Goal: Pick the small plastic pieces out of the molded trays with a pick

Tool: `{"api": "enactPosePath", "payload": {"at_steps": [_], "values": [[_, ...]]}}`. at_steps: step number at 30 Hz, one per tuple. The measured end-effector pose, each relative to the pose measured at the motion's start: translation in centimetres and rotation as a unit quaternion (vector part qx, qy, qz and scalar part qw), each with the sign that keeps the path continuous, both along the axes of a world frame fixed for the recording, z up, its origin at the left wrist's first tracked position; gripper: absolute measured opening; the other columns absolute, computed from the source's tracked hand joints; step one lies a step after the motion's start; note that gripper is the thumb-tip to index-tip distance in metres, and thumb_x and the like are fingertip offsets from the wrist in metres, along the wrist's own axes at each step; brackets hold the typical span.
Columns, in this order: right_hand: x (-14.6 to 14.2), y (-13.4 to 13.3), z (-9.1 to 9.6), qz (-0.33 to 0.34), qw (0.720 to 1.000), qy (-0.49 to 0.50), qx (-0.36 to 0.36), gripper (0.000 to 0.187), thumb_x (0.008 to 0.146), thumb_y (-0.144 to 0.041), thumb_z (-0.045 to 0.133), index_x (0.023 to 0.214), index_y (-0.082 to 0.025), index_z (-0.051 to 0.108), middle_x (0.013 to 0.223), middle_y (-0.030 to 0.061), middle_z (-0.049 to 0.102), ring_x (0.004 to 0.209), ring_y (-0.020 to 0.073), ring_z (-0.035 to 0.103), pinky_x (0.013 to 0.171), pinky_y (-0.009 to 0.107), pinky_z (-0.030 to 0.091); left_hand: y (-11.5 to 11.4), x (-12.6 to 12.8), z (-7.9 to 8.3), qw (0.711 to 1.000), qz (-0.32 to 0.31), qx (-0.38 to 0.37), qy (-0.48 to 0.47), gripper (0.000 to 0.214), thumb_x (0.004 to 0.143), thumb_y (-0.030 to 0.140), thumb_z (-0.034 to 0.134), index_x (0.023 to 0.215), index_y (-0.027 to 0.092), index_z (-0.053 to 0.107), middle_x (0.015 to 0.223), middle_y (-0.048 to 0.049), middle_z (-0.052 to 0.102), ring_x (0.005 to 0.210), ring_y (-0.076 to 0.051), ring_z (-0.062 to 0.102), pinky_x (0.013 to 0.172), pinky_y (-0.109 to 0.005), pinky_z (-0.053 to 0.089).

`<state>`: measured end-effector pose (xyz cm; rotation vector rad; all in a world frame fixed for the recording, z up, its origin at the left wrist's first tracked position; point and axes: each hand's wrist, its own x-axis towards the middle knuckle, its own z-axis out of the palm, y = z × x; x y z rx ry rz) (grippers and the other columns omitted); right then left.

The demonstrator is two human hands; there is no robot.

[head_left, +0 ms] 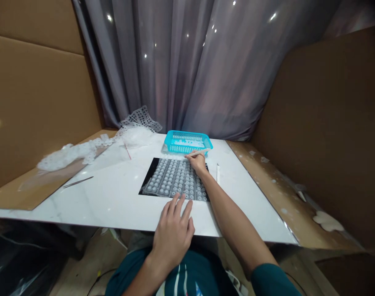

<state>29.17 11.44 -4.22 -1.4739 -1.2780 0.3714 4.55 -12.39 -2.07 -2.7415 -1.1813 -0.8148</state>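
A clear plastic sheet with rows of round raised bubbles (167, 181) lies over a black backing (148, 176) on the white table. My right hand (198, 162) is closed in a pen grip on a slim white pen-like tool (205, 151), at the sheet's far right edge. The tool's tip is too small to make out. My left hand (174, 225) rests palm down with fingers spread, its fingertips at the near edge of the sheet. Just beyond my right hand stands a blue plastic basket (209, 144) holding small whitish pieces.
Metal tweezers (78, 181) and a thin red stick (127, 151) lie at the left. Clear perforated plastic scraps (138, 133) are heaped at the back left. Right of the sheet is a white stick-like tool (218, 173). Cardboard panels (335, 135) flank the table; a curtain (187, 65) hangs behind.
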Motion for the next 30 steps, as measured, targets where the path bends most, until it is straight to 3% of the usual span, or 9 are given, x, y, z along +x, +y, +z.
{"api": "enactPosePath", "payload": {"at_steps": [10,22,30], "values": [[-0.1,-0.4,0.2,0.054,0.998,-0.044,0.0,0.013,0.078,-0.035,0.074,0.076,-0.023,0.075,0.079,0.0036,0.078,0.078,0.0231,0.072,0.07,0.031,0.055,0.0,0.0,0.0,1.0,0.001,0.003,0.005,0.051,0.108,0.031,0.052,0.158,0.025,0.053,0.168,-0.0079,0.048,0.158,-0.032,0.039,0.123,-0.052,0.041],[-0.1,-0.7,0.4,0.051,0.996,-0.073,0.0,0.016,0.083,-0.038,0.071,0.079,-0.023,0.076,0.088,0.0056,0.081,0.086,0.0253,0.075,0.077,0.033,0.057,0.1,-0.1,-0.1,1.0,-0.002,-0.006,0.003,0.05,0.109,0.033,0.052,0.158,0.024,0.053,0.167,-0.0093,0.049,0.159,-0.032,0.038,0.123,-0.052,0.041],[-1.1,-1.3,1.0,0.049,0.992,-0.118,-0.002,0.014,0.086,-0.029,0.068,0.075,-0.022,0.073,0.089,0.0058,0.082,0.084,0.0237,0.074,0.077,0.03,0.054,0.0,-0.2,-0.2,1.0,-0.002,-0.006,-0.006,0.052,0.107,0.032,0.054,0.158,0.024,0.053,0.168,-0.0094,0.048,0.158,-0.032,0.04,0.124,-0.051,0.041]]}}
